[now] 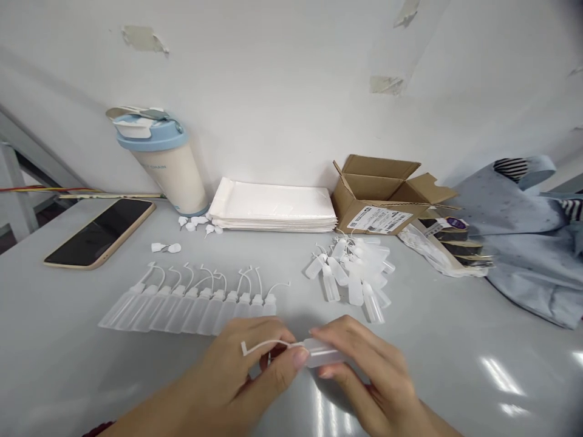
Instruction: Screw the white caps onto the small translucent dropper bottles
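A small translucent bottle [321, 353] lies sideways between my two hands near the table's front. My left hand [262, 364] is closed at its neck, thumb and fingers pinching there, and a thin white strap with a small cap sticks out to the left. My right hand [368, 370] grips the bottle's body between thumb and fingers. Just beyond my left hand, several similar bottles [182, 309] lie side by side in a row, straps pointing away. A loose pile of such bottles [355, 273] is behind my right hand.
White caps [173, 247] lie near a phone [102, 233] and a tumbler [170, 170]. A stack of white packets [277, 207] and an open cardboard box [373, 206] stand by the wall. Blue cloth [537, 261] and a tray of dark items [455, 243] lie right.
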Action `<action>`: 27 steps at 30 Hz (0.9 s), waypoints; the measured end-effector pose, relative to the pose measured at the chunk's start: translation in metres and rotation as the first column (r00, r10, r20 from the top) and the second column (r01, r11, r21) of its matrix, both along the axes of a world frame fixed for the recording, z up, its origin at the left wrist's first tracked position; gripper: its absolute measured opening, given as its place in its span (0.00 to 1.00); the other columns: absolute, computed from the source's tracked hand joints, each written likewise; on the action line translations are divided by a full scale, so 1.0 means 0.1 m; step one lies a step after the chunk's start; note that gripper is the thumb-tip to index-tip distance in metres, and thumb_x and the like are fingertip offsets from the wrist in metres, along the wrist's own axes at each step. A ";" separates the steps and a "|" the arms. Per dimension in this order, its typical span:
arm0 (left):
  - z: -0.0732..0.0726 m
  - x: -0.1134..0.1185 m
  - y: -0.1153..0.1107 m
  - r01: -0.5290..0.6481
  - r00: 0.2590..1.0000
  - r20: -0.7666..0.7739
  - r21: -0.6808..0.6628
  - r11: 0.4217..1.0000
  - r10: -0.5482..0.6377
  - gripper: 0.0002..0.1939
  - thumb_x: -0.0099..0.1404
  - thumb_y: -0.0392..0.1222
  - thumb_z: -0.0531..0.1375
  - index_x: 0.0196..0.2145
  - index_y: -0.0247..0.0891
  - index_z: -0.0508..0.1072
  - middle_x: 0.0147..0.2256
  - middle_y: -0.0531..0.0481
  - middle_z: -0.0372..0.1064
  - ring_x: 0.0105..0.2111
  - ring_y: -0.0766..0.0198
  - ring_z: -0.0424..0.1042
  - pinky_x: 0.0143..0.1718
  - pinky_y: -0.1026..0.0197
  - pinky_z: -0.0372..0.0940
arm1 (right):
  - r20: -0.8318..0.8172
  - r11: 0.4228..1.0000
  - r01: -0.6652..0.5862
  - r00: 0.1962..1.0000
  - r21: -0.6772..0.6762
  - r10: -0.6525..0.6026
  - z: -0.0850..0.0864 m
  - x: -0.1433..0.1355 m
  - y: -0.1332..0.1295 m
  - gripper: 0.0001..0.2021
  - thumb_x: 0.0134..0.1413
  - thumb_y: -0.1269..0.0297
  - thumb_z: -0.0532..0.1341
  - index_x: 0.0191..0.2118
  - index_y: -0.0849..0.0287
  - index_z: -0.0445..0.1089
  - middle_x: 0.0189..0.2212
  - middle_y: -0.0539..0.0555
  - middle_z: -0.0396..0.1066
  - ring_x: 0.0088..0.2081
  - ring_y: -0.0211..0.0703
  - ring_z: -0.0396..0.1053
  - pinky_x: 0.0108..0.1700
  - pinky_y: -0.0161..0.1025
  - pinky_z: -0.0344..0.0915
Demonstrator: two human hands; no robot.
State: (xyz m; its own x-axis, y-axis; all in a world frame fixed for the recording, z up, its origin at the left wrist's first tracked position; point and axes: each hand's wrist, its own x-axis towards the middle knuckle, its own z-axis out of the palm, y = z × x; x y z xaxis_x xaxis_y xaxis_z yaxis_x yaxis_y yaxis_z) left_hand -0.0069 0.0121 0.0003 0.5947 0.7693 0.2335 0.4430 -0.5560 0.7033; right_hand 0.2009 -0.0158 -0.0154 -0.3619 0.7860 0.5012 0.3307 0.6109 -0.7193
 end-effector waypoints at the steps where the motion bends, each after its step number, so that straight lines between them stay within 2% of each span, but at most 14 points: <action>1: 0.01 0.01 0.00 0.014 1.000 0.001 -0.057 0.998 -0.014 0.20 0.72 0.43 0.48 0.22 0.39 0.64 0.22 0.57 0.66 0.22 0.70 0.68 0.26 0.69 0.62 | 0.002 1.000 0.000 1.000 0.022 0.000 -0.01 0.00 -0.01 0.13 0.63 0.74 0.56 0.53 0.63 0.66 0.34 0.57 0.69 0.34 0.42 0.68 0.32 0.36 0.68; 5: 0.04 0.03 0.00 0.054 0.999 0.015 -0.275 0.960 -0.052 0.24 0.73 0.46 0.45 0.20 0.39 0.64 0.21 0.57 0.65 0.21 0.71 0.68 0.23 0.72 0.61 | 0.041 0.997 0.018 0.999 0.081 -0.021 -0.04 0.03 -0.05 0.17 0.61 0.80 0.55 0.54 0.63 0.66 0.35 0.59 0.68 0.35 0.44 0.68 0.31 0.38 0.69; 7: 0.05 0.03 -0.01 0.052 0.999 0.022 -0.309 0.950 -0.047 0.25 0.73 0.46 0.45 0.19 0.38 0.63 0.20 0.58 0.65 0.20 0.72 0.68 0.21 0.73 0.61 | 0.061 0.995 0.028 0.998 0.099 -0.034 -0.04 0.03 -0.06 0.18 0.60 0.80 0.55 0.54 0.63 0.66 0.35 0.59 0.68 0.35 0.45 0.69 0.30 0.39 0.69; 9: 0.05 0.04 -0.02 0.034 0.999 0.016 -0.210 0.977 -0.031 0.25 0.73 0.45 0.47 0.18 0.38 0.63 0.18 0.58 0.64 0.19 0.72 0.67 0.22 0.73 0.62 | 0.053 0.994 0.036 0.998 0.100 -0.041 -0.04 0.02 -0.05 0.18 0.60 0.81 0.56 0.54 0.62 0.66 0.35 0.59 0.68 0.34 0.45 0.69 0.30 0.39 0.69; 12: 0.02 0.06 -0.04 -0.019 0.998 0.062 0.078 0.997 0.014 0.23 0.73 0.43 0.47 0.20 0.40 0.65 0.17 0.58 0.63 0.17 0.69 0.66 0.22 0.69 0.63 | -0.023 0.997 0.040 0.999 0.064 -0.039 -0.03 0.00 -0.05 0.19 0.58 0.81 0.56 0.53 0.61 0.67 0.34 0.58 0.70 0.33 0.44 0.69 0.30 0.38 0.69; 15: 0.00 0.09 -0.05 -0.056 0.993 0.115 0.280 0.958 0.025 0.22 0.75 0.41 0.44 0.24 0.41 0.65 0.17 0.58 0.64 0.16 0.68 0.65 0.19 0.67 0.62 | -0.071 0.998 0.059 0.996 -0.010 -0.060 -0.02 -0.02 -0.06 0.15 0.60 0.77 0.57 0.51 0.58 0.68 0.32 0.55 0.71 0.29 0.42 0.68 0.27 0.37 0.66; 19: 0.00 0.10 -0.04 -0.051 0.997 0.069 0.413 0.909 0.025 0.19 0.76 0.40 0.42 0.30 0.40 0.65 0.19 0.57 0.68 0.19 0.68 0.70 0.21 0.66 0.64 | -0.071 0.977 0.106 0.990 -0.187 -0.121 0.03 -0.02 -0.04 0.07 0.61 0.66 0.58 0.42 0.58 0.73 0.24 0.50 0.69 0.24 0.39 0.64 0.24 0.35 0.62; 21: 0.00 0.09 -0.04 -0.039 0.999 0.040 0.464 0.885 0.023 0.17 0.77 0.39 0.42 0.33 0.39 0.65 0.22 0.55 0.71 0.21 0.67 0.72 0.22 0.66 0.65 | -0.078 0.950 0.097 0.989 -0.298 -0.126 0.06 -0.02 -0.03 0.09 0.61 0.62 0.58 0.36 0.58 0.74 0.21 0.48 0.66 0.23 0.38 0.62 0.24 0.33 0.59; 23: -0.02 0.08 -0.04 -0.011 1.000 0.003 0.492 0.871 0.011 0.15 0.76 0.38 0.43 0.35 0.38 0.65 0.24 0.53 0.72 0.22 0.66 0.73 0.21 0.65 0.65 | -0.090 0.897 0.060 0.990 -0.437 -0.110 0.09 -0.01 -0.01 0.12 0.61 0.59 0.58 0.31 0.58 0.73 0.18 0.46 0.59 0.20 0.35 0.57 0.22 0.32 0.55; 27: -0.10 0.07 -0.04 0.062 0.995 -0.098 0.521 0.851 -0.013 0.15 0.74 0.35 0.45 0.31 0.38 0.65 0.22 0.52 0.68 0.20 0.64 0.68 0.19 0.62 0.63 | -0.139 0.719 -0.022 0.985 -0.694 -0.104 0.09 -0.02 -0.02 0.17 0.62 0.53 0.56 0.29 0.60 0.71 0.14 0.41 0.47 0.16 0.30 0.46 0.17 0.30 0.43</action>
